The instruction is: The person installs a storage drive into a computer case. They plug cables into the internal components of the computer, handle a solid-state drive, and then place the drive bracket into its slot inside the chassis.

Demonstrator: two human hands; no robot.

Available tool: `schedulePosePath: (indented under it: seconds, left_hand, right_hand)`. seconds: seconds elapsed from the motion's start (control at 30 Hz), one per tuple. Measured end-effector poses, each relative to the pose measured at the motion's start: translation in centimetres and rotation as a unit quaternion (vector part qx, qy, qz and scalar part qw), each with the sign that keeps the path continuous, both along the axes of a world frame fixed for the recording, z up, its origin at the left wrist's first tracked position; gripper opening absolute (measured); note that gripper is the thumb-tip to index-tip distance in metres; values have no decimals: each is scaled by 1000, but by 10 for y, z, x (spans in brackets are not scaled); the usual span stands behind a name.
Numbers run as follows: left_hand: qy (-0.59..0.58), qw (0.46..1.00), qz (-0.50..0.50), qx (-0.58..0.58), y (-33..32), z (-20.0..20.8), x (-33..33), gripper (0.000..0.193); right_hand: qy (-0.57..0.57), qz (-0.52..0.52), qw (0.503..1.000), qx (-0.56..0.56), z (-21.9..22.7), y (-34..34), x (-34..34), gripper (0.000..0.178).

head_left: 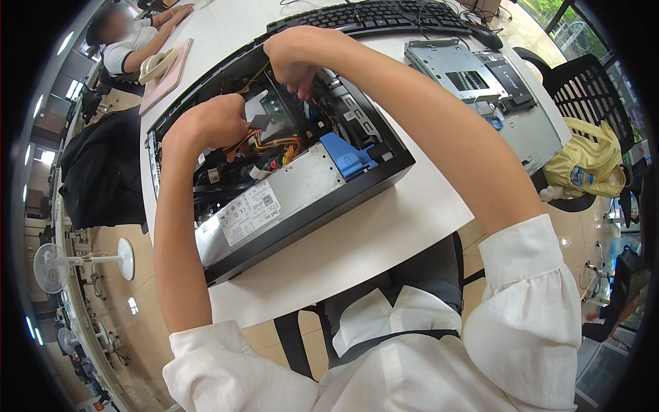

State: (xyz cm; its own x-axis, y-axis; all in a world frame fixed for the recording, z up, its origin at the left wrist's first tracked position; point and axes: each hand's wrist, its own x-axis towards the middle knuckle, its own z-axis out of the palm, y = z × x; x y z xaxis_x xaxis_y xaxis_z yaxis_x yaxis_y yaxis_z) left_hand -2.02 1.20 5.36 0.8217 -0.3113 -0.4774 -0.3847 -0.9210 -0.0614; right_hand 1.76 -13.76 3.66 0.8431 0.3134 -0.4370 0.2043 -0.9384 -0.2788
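An opened black desktop computer case [309,232] lies on the white table in front of me. Inside its near side sits a silver power supply [302,180] with a white label, next to a blue plastic latch [345,155]. My left hand [209,125] reaches into the case with curled fingers, close to a black connector [259,122] and a bundle of yellow, orange and red wires [280,143]. My right hand [294,63] reaches over the far side, fingers bent down and closed inside the case. What either hand's fingertips grip is hidden.
A black keyboard [371,17] and mouse [486,36] lie beyond the case. To the right is a metal drive bracket [453,69] on a silver panel [528,134]. At far left, a person sits by a pink pad [165,82]. A yellow bag [587,161] rests on a chair.
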Motion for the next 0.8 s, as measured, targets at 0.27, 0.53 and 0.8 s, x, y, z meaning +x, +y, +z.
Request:
schedulePosePath:
  seconds: [0.27,0.53,0.8]
  left_hand:
    - [-57,998,-5,-7,11,-9,2,27]
    - [-43,999,25,17,6,-3,-5,26]
    - [-31,999,34,28,3,3,-5,26]
  right_hand:
    - [-21,-60,997,48,7,4,-13,18]
    - [-19,-101,993,60,9,7,-15,16]
    - [-10,-102,992,68,16,7,-14,14]
